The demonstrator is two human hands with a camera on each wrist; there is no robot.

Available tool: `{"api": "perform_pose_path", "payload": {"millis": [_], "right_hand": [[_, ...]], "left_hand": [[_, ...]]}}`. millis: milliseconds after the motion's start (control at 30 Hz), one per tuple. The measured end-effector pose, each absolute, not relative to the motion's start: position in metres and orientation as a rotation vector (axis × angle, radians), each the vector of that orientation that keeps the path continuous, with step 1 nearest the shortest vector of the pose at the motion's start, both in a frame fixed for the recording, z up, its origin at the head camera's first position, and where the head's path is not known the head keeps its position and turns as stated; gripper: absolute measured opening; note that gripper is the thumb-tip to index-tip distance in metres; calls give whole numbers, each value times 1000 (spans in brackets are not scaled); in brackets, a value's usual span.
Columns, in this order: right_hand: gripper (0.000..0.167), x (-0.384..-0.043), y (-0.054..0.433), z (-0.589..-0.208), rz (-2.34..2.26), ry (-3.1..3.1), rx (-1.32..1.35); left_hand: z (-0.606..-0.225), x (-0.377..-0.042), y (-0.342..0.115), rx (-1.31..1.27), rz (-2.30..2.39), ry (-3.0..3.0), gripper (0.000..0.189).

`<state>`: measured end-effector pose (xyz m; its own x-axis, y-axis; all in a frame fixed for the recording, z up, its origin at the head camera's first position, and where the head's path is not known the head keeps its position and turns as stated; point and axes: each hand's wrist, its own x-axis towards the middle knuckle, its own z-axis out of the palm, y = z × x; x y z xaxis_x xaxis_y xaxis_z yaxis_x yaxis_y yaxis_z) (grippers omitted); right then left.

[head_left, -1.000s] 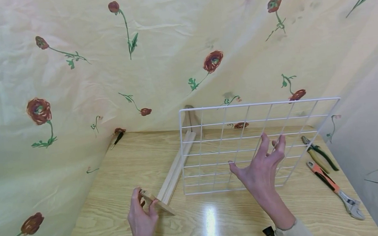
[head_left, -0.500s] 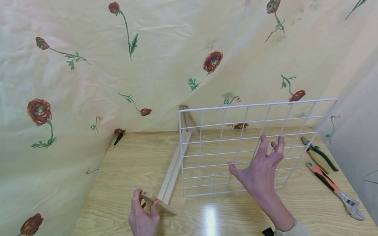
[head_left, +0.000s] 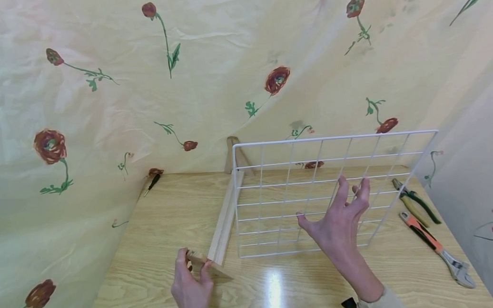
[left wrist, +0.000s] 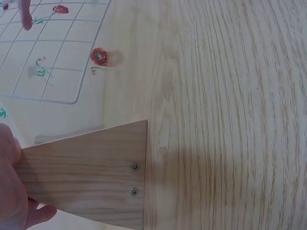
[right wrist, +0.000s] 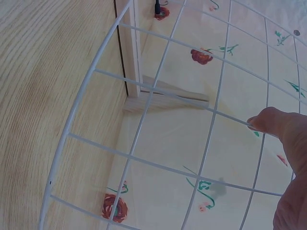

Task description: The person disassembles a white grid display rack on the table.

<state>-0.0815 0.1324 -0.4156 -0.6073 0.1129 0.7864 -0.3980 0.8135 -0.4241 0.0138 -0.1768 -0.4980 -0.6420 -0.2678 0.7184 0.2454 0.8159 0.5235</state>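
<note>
My left hand (head_left: 192, 286) grips the upper part of a tapered wooden end board (head_left: 213, 267). Two screw heads show near the board's wide lower edge in the left wrist view. From this board a pale wooden rail (head_left: 226, 220) runs back along the table to a second tapered end board (head_left: 229, 159), which stands by the rear wall. A white wire grid (head_left: 335, 138) leans upright just right of the rail. Fingers spread, my right hand (head_left: 341, 221) holds the grid by its wires; its thumb (right wrist: 271, 120) lies against one wire in the right wrist view.
Pliers (head_left: 417, 201) and an adjustable wrench (head_left: 438, 250) lie at the table's right side. A small screwdriver (head_left: 152, 183) lies in the back left corner. Flower-patterned cloth (head_left: 207, 80) covers the walls around the table (head_left: 150, 256). Something black (head_left: 350, 306) shows beside the right sleeve.
The far end board and rail have swung left, to the grid's left edge. My left hand with the near board has shifted slightly right. The grid has shifted slightly left in the right hand.
</note>
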Motion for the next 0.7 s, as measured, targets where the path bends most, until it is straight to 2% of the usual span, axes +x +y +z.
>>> {"api": "perform_pose_path", "payload": {"millis": [233,700], "right_hand": [[125,-81,133,-417,716,-2110,203],[124,-81,133,-417,714,-2115,199]], "left_hand": [[-500,11,-169,-3,-728,-2102,67],[-502,7,-159,-43,-768,-2034,63]]}}
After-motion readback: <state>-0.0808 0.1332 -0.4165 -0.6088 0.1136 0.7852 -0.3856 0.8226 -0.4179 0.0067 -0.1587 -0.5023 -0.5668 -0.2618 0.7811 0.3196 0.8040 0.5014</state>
